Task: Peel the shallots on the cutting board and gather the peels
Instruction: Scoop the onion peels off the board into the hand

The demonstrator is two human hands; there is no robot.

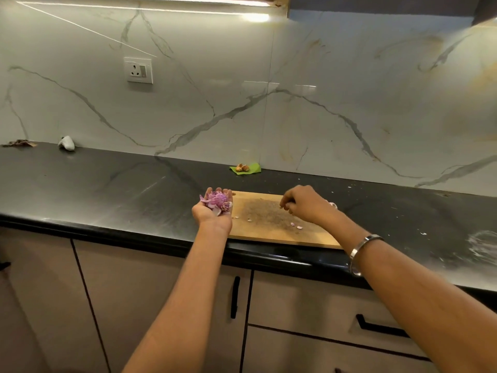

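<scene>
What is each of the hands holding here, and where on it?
The left hand cups a heap of purple shallot peels in its upturned palm. The right hand has curled fingers over the cutting board; whether it pinches anything cannot be told.

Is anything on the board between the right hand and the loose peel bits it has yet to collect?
Nothing visible. The right hand hovers over the far right of the cutting board; the peel bits lie on bare wood just nearer the person. The left hand cups the peel pile at the board's left edge, clear of that path.
</scene>
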